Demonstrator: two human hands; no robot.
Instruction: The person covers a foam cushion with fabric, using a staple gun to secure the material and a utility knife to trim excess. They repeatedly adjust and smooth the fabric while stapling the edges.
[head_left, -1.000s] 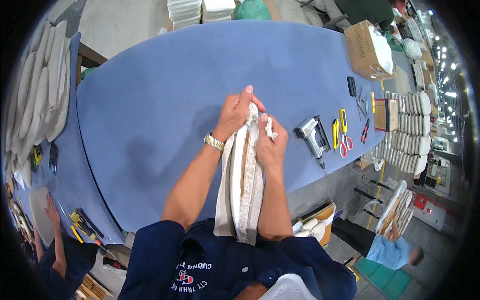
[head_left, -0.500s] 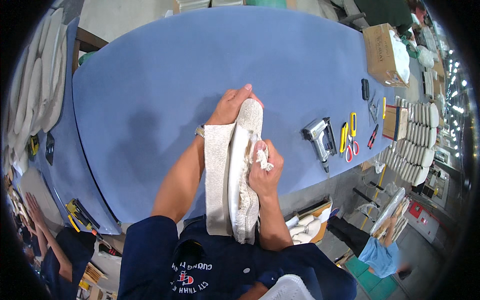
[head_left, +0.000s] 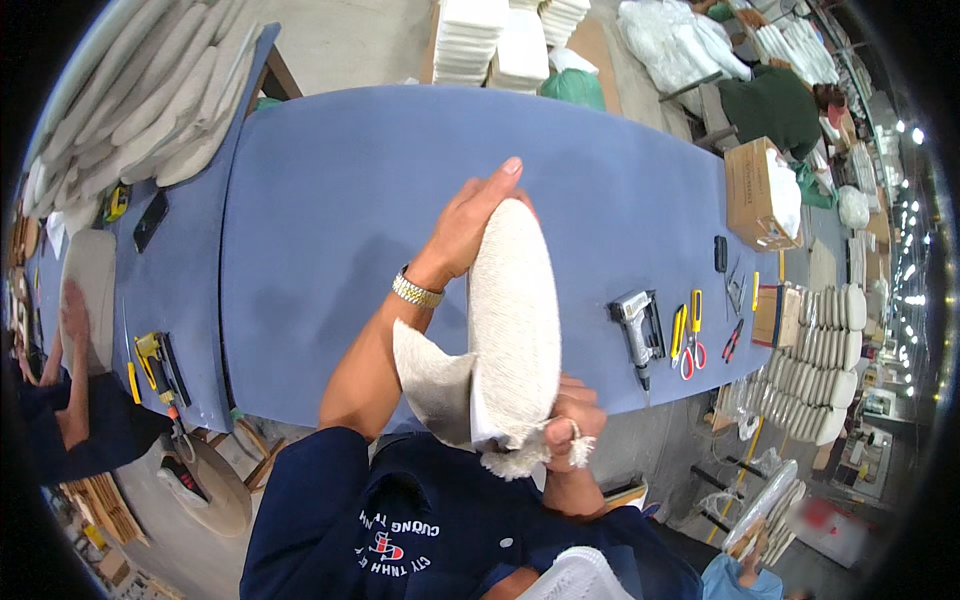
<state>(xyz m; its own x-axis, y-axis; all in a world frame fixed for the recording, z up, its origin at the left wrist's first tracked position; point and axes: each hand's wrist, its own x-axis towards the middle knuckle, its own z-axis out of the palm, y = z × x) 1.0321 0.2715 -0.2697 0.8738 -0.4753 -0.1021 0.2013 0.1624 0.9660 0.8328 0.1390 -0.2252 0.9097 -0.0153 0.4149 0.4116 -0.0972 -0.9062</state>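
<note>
While the left hand (head_left: 467, 228), curled partly behind, holds a long, cream, woven-fabric-covered pad (head_left: 515, 300) at a broad blue table (head_left: 330, 200), the right hand (head_left: 577, 408) clenches its frayed cloth edge (head_left: 515, 462) (seemingly tensioning); further pulling likely needs steady far-end support.

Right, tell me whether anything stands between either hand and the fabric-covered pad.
Nothing visible does: the left hand holds the far end of the pad, the right hand grips frayed fabric at its near end.

I'm getting bright, even light over the blue tabletop (head_left: 320, 200), soft shadows left of centre, white lamps (head_left: 918, 136) glaring at far right, and fisheye bending everything toward the black corners.
</note>
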